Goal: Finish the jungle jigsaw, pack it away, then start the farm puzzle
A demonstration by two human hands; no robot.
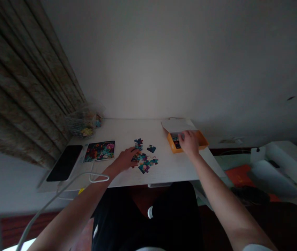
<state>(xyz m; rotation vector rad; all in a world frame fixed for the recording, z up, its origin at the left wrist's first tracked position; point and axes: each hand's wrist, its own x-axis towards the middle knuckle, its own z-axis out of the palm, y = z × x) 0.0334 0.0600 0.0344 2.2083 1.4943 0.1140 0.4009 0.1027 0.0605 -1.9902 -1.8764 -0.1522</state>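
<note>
My left hand (127, 158) rests at the left side of a cluster of colourful puzzle pieces (147, 161), its fingers spread a little and touching pieces there. Another small group of joined pieces (138, 143) lies just behind the cluster, and a loose piece (151, 149) sits to its right. At the right, my right hand (189, 141) reaches into an orange box (203, 140) that holds more puzzle pieces (176, 140). Its fingertips are bent down over those pieces, and what they hold, if anything, is hidden.
A picture card (99, 151) and a black tablet (65, 163) lie on the left of the white table (169, 167). Behind them stands a clear plastic bag (82, 123). A white cable (59, 190) crosses above my left forearm. The box's open lid (178, 125) leans back near the wall.
</note>
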